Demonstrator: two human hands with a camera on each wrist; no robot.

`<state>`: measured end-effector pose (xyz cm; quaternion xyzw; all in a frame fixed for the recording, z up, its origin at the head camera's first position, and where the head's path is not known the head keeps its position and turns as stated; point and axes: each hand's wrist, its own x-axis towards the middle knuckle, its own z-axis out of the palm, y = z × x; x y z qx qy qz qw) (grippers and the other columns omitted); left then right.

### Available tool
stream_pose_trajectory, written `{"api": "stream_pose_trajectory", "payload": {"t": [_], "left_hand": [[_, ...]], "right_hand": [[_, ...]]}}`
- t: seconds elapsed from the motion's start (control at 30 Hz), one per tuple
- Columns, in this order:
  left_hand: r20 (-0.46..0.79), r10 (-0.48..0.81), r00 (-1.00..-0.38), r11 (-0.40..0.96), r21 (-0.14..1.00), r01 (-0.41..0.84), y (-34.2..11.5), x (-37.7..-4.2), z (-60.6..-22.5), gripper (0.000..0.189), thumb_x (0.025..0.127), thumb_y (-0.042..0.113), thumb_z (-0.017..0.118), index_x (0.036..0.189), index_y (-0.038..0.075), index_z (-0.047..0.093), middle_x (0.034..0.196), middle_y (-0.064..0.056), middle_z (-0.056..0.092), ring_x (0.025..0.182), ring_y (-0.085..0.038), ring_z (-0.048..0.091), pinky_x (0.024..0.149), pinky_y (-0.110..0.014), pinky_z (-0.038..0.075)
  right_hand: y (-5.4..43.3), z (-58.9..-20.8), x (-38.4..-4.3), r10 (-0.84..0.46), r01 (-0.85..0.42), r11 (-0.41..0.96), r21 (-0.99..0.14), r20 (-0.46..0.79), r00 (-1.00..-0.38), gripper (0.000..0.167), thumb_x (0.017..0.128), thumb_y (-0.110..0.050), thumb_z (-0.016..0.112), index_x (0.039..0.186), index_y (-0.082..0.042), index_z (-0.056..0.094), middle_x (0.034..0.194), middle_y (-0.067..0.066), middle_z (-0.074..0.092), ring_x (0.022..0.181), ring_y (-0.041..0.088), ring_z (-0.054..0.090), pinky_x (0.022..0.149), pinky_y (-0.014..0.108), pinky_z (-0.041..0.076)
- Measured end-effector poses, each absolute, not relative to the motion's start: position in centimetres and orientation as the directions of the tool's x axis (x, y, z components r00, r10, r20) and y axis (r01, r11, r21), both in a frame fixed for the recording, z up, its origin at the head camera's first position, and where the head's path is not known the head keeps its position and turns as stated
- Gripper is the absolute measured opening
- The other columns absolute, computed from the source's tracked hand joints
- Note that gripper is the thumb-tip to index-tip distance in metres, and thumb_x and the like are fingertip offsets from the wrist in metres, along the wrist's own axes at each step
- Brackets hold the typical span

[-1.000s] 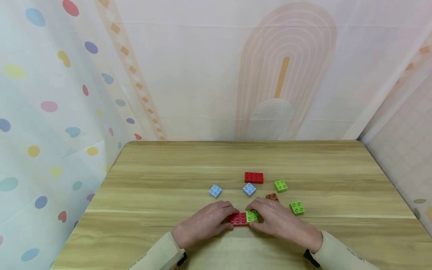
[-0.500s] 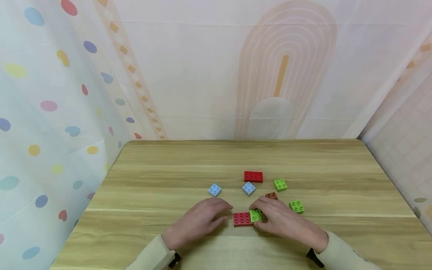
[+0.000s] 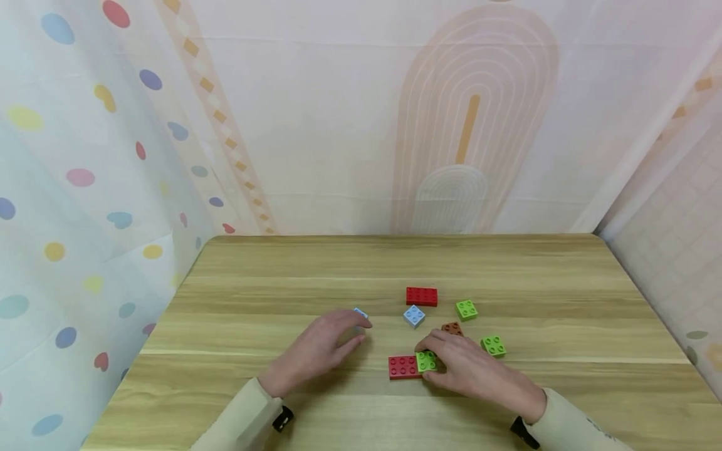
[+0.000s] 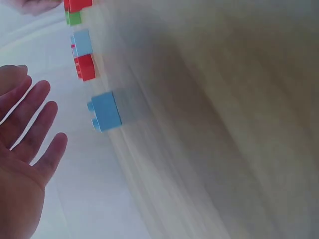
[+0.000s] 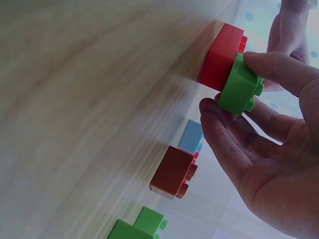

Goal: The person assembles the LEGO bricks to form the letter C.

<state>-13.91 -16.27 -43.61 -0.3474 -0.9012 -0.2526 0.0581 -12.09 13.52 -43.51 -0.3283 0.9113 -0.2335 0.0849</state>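
Note:
My right hand (image 3: 465,366) pinches a green four-stud toy brick (image 3: 425,361) between thumb and fingers. That brick sits on the right end of a longer red brick (image 3: 403,368), as the right wrist view also shows. Loosely spread, the fingers of my left hand (image 3: 318,347) hang over a light blue brick (image 3: 360,312), which they partly cover in the head view. From the left wrist, this blue brick (image 4: 106,112) stands on the table, apart from the fingers.
Behind the hands lie another red brick (image 3: 421,296) and a second light blue brick (image 3: 414,317). To the right are two green bricks (image 3: 466,310) and a brown brick (image 3: 452,329), partly behind my right hand. A patterned curtain (image 3: 316,138) borders the wooden table (image 3: 271,269).
My left hand has let go of the red brick and moved left and forward to the light blue brick. The joined red and green bricks shifted slightly right, with my right hand still on them.

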Motion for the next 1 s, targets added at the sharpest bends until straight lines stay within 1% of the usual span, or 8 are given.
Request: {"api": "stream_pose_trajectory", "payload": {"t": [0.13,0.27,0.43,0.63,0.8,0.9,1.0], "left_hand": [[0.282,0.590,-0.757,0.606,0.464,0.646,-16.7,-14.7,-43.7,0.020,0.097,0.011,0.073,0.117,0.007,0.071,0.120,-0.006,0.072,0.116,-0.025,0.066,0.101,-0.046,0.054],[0.275,0.597,-0.753,0.586,0.491,0.644,-16.9,-15.4,-43.9,0.021,0.097,0.009,0.073,0.118,0.006,0.071,0.120,-0.007,0.072,0.116,-0.027,0.066,0.101,-0.048,0.054],[0.207,0.600,-0.773,0.592,0.534,0.603,-17.1,-16.2,-44.1,0.027,0.098,0.011,0.072,0.125,0.006,0.069,0.129,-0.009,0.069,0.124,-0.029,0.063,0.106,-0.050,0.050],[0.143,0.622,-0.770,0.585,0.568,0.579,-17.3,-17.1,-44.0,0.031,0.100,0.013,0.070,0.130,0.006,0.067,0.135,-0.010,0.067,0.129,-0.031,0.060,0.108,-0.050,0.048],[0.093,0.632,-0.769,0.595,0.578,0.559,-17.5,-17.8,-44.1,0.038,0.099,0.014,0.072,0.135,0.006,0.064,0.141,-0.010,0.063,0.137,-0.032,0.053,0.113,-0.050,0.044],[0.058,0.629,-0.775,0.617,0.570,0.543,-17.5,-18.1,-44.2,0.042,0.098,0.016,0.073,0.138,0.006,0.062,0.144,-0.012,0.060,0.139,-0.034,0.051,0.114,-0.051,0.042],[0.022,0.625,-0.781,0.637,0.564,0.526,-17.5,-18.3,-44.4,0.046,0.097,0.015,0.075,0.139,0.006,0.060,0.143,-0.012,0.061,0.134,-0.033,0.055,0.111,-0.050,0.046]], "right_hand": [[13.5,-43.6,-12.1,-0.636,-0.555,0.676,-0.485,-0.004,-0.771,0.029,0.090,-0.017,0.080,0.117,-0.011,0.070,0.113,-0.003,0.066,0.106,0.019,0.063,0.087,0.047,0.056],[13.5,-43.6,-12.1,-0.636,-0.553,0.676,-0.487,-0.007,-0.772,0.029,0.090,-0.017,0.080,0.116,-0.011,0.070,0.112,-0.005,0.065,0.104,0.017,0.062,0.086,0.045,0.055],[13.5,-43.6,-12.1,-0.637,-0.555,0.675,-0.487,-0.005,-0.771,0.029,0.090,-0.017,0.080,0.117,-0.011,0.070,0.112,-0.005,0.065,0.101,0.014,0.061,0.084,0.043,0.056],[13.5,-43.6,-12.0,-0.638,-0.557,0.673,-0.487,-0.001,-0.770,0.029,0.090,-0.017,0.080,0.117,-0.011,0.070,0.112,-0.005,0.065,0.101,0.014,0.061,0.083,0.042,0.056],[13.5,-43.6,-12.0,-0.633,-0.551,0.679,-0.486,-0.007,-0.774,0.029,0.090,-0.017,0.080,0.117,-0.011,0.070,0.112,-0.003,0.066,0.104,0.016,0.062,0.084,0.044,0.056],[13.5,-43.6,-12.1,-0.633,-0.550,0.680,-0.485,-0.010,-0.774,0.029,0.090,-0.017,0.080,0.117,-0.011,0.070,0.113,-0.003,0.066,0.104,0.016,0.062,0.084,0.043,0.056],[13.5,-43.6,-12.1,-0.634,-0.552,0.681,-0.482,-0.009,-0.774,0.028,0.091,-0.017,0.080,0.117,-0.011,0.070,0.113,-0.003,0.065,0.103,0.015,0.061,0.083,0.042,0.056]]}}
